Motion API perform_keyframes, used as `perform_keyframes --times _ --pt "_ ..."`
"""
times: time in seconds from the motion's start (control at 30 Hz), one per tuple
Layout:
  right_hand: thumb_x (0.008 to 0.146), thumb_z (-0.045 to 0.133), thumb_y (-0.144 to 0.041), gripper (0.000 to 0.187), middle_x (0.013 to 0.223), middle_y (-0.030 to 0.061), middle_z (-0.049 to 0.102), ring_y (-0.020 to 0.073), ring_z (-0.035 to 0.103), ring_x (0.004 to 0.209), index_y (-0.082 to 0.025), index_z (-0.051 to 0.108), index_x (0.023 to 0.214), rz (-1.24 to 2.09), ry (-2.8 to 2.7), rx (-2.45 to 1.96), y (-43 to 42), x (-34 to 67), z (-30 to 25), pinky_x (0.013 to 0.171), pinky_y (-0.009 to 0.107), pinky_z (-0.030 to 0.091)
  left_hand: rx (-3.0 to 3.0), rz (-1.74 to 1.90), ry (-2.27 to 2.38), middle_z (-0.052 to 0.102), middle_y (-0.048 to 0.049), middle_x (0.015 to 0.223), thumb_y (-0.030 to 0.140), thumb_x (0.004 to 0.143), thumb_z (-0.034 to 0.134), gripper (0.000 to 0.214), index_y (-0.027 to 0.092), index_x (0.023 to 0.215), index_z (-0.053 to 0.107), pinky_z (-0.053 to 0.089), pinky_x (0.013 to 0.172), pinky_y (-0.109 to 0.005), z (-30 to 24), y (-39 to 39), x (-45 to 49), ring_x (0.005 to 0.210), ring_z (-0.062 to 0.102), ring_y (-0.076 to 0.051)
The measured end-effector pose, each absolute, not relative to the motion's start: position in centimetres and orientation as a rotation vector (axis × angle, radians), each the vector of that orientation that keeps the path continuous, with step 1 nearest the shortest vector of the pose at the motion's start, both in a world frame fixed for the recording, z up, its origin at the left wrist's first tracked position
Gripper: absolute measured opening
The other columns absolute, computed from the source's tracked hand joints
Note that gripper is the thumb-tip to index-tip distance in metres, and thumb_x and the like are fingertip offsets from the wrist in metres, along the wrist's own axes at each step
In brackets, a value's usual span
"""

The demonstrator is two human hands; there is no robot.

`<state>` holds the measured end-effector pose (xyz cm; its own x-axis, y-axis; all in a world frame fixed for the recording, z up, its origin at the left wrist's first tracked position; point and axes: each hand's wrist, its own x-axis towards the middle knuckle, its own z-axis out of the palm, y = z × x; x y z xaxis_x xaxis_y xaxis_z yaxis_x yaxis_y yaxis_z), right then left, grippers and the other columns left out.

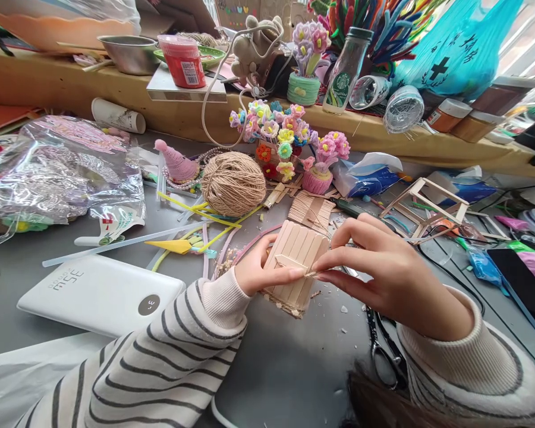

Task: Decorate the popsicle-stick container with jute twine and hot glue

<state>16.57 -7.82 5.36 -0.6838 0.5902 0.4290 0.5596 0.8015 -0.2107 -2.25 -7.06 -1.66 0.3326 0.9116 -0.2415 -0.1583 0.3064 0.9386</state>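
Observation:
My left hand [267,270] grips a small panel of pale wooden craft sticks [294,252] from its left side, thumb lying across the front. A short stick crosses the panel near that thumb. At the panel's right edge, my right hand [370,261] pinches a thin strand of twine [311,274] between thumb and fingertips. Bits of twine trim the panel's lower edge. Just behind it lies a flat piece of corrugated cardboard [310,209]. A ball of jute twine [233,181] sits farther back to the left.
A white power bank [102,294] lies at left, scissors [386,356] at lower right. A stick frame [423,208] and phone [524,288] are on the right. Pipe-cleaner flowers [280,134] stand behind. A glass bottle [348,71] and red-lidded tub [181,61] are on the shelf.

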Motion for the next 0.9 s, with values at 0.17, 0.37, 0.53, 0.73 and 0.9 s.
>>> perform_keyframes --times 0.17,0.37,0.53,0.73,0.9 --pt "0.082 0.057 -0.020 0.010 0.073 0.0054 0.056 0.0143 0.043 0.069 -0.016 0.064 0.076 0.033 -2.471 -0.838 -7.80 16.28 5.12 0.061 0.029 0.038 1.029 0.840 0.958 0.062 -0.0118 0.107 0.033 0.049 0.076 0.063 0.014 0.103 0.047 0.047 0.085 -0.039 -1.49 -7.07 -2.27 0.105 0.057 -0.032" --pt "0.082 0.057 -0.019 0.010 0.073 0.0050 0.056 0.0139 0.042 0.068 -0.016 0.063 0.076 0.010 -2.457 -0.819 -7.73 16.10 5.00 0.062 0.028 0.038 1.063 0.817 0.955 0.061 -0.0126 0.108 0.033 0.051 0.075 0.063 0.014 0.104 0.046 0.047 0.086 -0.040 -1.36 -7.06 -2.33 0.106 0.056 -0.032" --pt "0.082 0.056 -0.019 0.010 0.073 0.0053 0.055 0.0145 0.043 0.069 -0.015 0.063 0.076 -0.007 -2.462 -0.823 -7.75 16.03 5.03 0.062 0.027 0.039 1.053 0.851 0.953 0.060 -0.0143 0.110 0.033 0.050 0.076 0.066 0.013 0.106 0.047 0.047 0.087 -0.041 -1.49 -7.10 -2.32 0.107 0.055 -0.033" --pt "0.084 0.055 -0.019 0.010 0.075 0.0049 0.055 0.0147 0.045 0.070 -0.017 0.062 0.077 -0.020 -2.460 -0.844 -7.75 15.91 4.94 0.062 0.028 0.040 1.036 0.931 0.919 0.064 -0.0098 0.105 0.033 0.051 0.078 0.061 0.016 0.103 0.052 0.048 0.086 -0.041 -1.72 -7.12 -2.26 0.105 0.057 -0.033" --pt "0.083 0.055 -0.019 0.008 0.076 0.0052 0.056 0.0148 0.045 0.072 -0.017 0.061 0.078 -0.017 -2.458 -0.838 -7.61 15.96 4.75 0.064 0.028 0.040 1.061 0.946 0.889 0.063 -0.0109 0.109 0.031 0.053 0.076 0.060 0.014 0.105 0.051 0.048 0.086 -0.039 -1.56 -7.04 -2.21 0.106 0.056 -0.032"
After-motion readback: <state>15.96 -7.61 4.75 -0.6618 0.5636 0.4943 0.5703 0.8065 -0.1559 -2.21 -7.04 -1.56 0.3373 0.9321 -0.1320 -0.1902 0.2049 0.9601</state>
